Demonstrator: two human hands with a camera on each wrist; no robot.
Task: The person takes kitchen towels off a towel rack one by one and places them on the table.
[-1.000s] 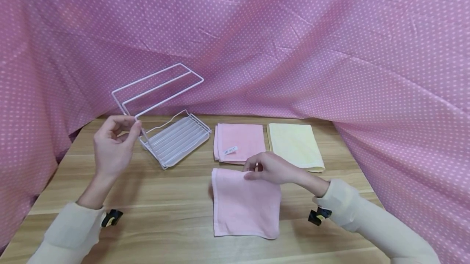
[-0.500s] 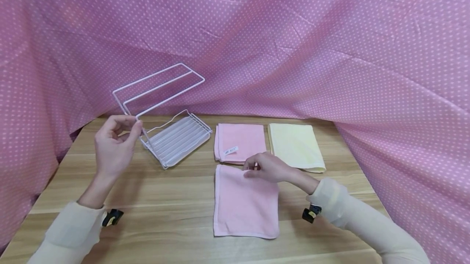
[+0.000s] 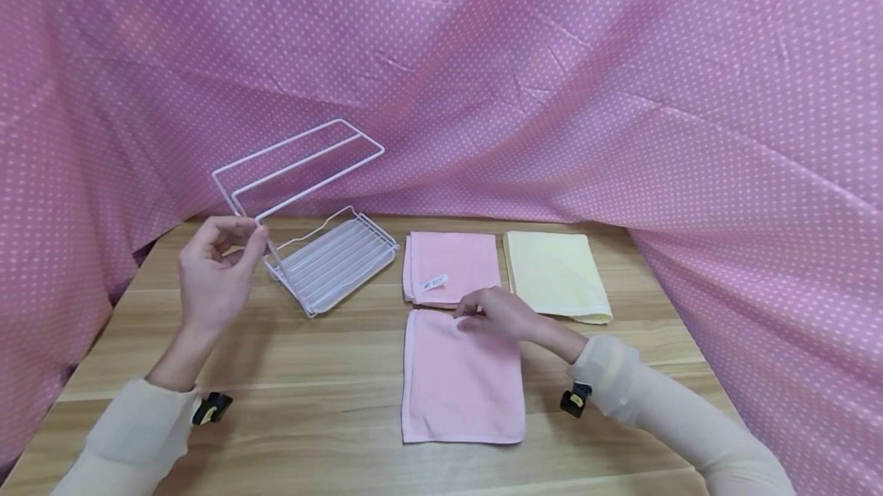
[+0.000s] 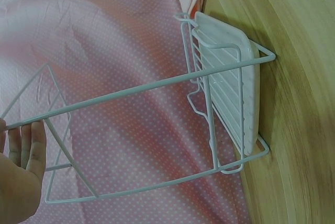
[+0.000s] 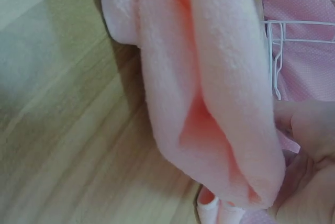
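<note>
My left hand [image 3: 217, 274] grips the upper bend of a white wire rack [image 4: 131, 93] at the left of the table. Low in this rack sits a white tray [image 3: 338, 262] with wire bars over it. At the middle front, a folded pink towel [image 3: 464, 385] lies on the table, and my right hand [image 3: 500, 316] pinches its far edge between thumb and fingers. In the right wrist view the towel's layers [image 5: 172, 88] bulge open beside the hand, and part of the fingers is hidden behind the cloth.
Just behind the front towel lies another folded pink towel [image 3: 455, 258] with a white label [image 3: 434, 282]. A folded yellow towel [image 3: 555, 274] is to its right. Polka-dot pink cloth [image 3: 483, 82] hangs behind and around the wooden table [image 3: 310, 419].
My right hand has shifted slightly left, and the far edge of the pink towel has moved away from me and settled lower. The left hand and rack stay put.
</note>
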